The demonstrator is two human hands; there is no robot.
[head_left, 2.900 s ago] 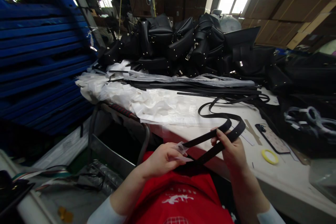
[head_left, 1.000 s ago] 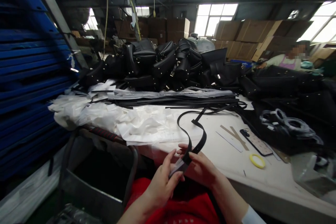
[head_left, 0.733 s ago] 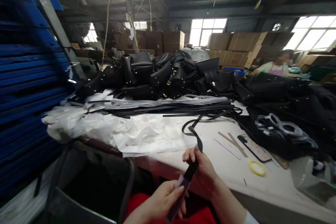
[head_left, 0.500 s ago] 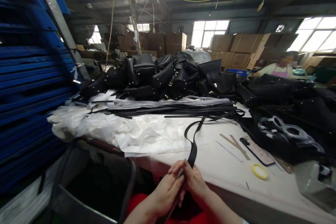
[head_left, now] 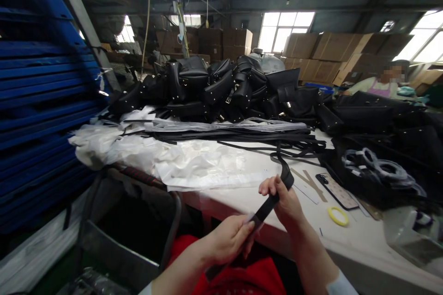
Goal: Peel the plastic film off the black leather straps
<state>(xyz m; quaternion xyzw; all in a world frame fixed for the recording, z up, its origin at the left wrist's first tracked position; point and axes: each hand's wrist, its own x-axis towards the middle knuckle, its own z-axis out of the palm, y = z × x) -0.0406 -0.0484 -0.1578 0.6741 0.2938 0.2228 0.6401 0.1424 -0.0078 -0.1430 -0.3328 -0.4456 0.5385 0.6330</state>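
A long black strap (head_left: 266,209) runs between my two hands, in front of the table edge. My left hand (head_left: 231,238) is closed on it, thumb on top, with a tail of the strap hanging below toward my lap. Further up, my right hand (head_left: 286,200) grips the same strap between thumb and fingers. Past that hand the strap bends over and trails back to a pile of black straps (head_left: 221,136) lying across the table.
Black leather bags (head_left: 190,76) are heaped behind the straps. White wrapping sheets (head_left: 194,161) cover the table's left. At right lie a phone (head_left: 337,191), a yellow tape ring (head_left: 337,216) and clear coiled tubing (head_left: 377,166). A black-lined bin (head_left: 128,230) stands left. A co-worker (head_left: 382,84) is at far right.
My hands were together on the strap; now they are apart. The right hand has moved up and to the right along it, while the left still holds the lower part.
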